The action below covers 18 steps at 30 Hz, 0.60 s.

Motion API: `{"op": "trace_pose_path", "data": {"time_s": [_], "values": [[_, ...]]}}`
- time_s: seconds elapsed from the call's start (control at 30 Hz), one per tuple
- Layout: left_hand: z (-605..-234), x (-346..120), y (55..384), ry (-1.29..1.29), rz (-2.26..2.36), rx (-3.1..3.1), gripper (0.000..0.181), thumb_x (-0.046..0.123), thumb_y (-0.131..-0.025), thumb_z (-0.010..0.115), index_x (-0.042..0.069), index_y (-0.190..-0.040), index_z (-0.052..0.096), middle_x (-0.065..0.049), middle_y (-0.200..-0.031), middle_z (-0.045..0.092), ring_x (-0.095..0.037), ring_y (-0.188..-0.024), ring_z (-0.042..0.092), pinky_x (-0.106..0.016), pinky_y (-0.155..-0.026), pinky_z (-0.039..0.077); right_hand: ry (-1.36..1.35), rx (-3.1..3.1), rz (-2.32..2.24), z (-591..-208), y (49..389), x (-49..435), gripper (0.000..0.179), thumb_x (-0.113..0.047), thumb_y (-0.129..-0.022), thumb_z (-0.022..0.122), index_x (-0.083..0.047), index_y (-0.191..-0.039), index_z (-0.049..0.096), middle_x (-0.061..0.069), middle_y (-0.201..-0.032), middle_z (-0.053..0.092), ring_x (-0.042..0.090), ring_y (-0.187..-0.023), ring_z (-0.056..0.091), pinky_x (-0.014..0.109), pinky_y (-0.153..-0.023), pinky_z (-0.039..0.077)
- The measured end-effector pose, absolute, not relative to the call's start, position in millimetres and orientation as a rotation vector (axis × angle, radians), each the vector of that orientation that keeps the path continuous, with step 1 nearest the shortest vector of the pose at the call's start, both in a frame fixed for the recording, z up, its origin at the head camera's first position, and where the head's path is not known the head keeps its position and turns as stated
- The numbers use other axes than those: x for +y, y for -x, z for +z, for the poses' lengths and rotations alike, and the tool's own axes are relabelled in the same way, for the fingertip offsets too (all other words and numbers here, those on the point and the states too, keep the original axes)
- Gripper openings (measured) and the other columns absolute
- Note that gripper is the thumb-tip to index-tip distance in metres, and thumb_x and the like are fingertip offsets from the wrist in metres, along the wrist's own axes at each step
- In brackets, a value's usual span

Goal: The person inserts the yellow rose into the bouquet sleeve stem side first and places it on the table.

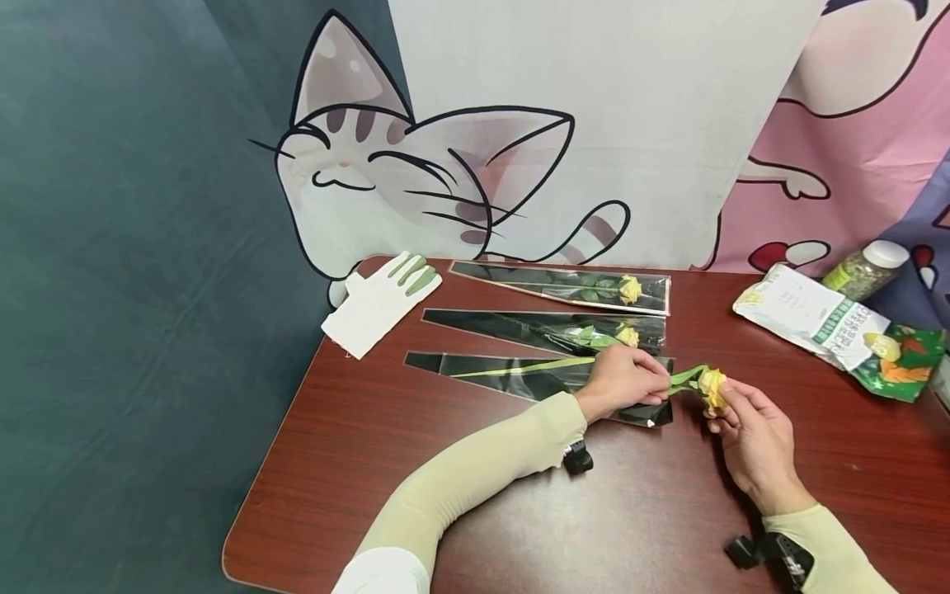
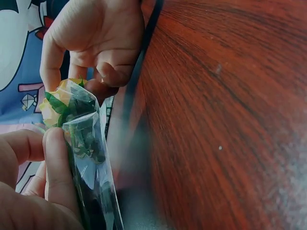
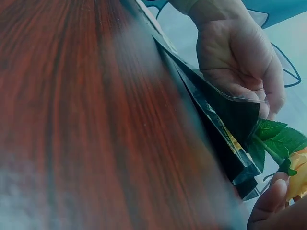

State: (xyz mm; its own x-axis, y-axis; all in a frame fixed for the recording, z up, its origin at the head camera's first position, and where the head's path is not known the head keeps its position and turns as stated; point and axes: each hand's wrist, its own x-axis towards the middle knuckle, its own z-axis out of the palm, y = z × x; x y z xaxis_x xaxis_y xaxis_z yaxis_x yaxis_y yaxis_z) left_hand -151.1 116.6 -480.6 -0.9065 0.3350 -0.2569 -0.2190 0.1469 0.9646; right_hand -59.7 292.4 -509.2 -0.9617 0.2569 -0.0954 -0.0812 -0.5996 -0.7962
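Observation:
In the head view, a clear-and-black flower sleeve (image 1: 482,379) lies nearest me on the table, with a long green stem inside it. My left hand (image 1: 622,381) pinches the sleeve's open right end; the right wrist view shows the lifted black sheet (image 3: 235,112). Out of that end sticks a yellow artificial-looking rose (image 1: 712,388). My right hand (image 1: 757,450) holds the bloom between thumb and fingers. Green leaves (image 3: 278,139) sit at the mouth, between the two hands. Part of the stem is hidden behind my left hand.
Two more sleeves, each with a yellow rose, lie behind: a middle one (image 1: 512,327) and a far one (image 1: 549,280). White gloves (image 1: 382,305) rest at the back left. A white-and-green packet (image 1: 824,322) and a white-capped jar (image 1: 864,271) are at the right. Printed cloth hangs behind the table (image 1: 334,478).

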Motion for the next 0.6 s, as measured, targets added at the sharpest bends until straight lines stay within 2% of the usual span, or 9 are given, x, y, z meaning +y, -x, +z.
{"op": "trace_pose_path", "data": {"time_s": [0.6], "values": [[-476.9,120.2,153.0,-0.047,1.805,1.98,0.021,-0.003,-0.084,0.079,0.014,-0.073,0.079,-0.003,-0.059,0.072,-0.008,-0.047,0.068,-0.026,-0.054,0.062,0.36,-1.47,2.58,-506.3,65.6,274.2,0.02,0.001,-0.103,0.064,-0.01,-0.104,0.08,-0.001,-0.087,0.078,0.01,-0.065,0.068,0.022,-0.055,0.055]]}}
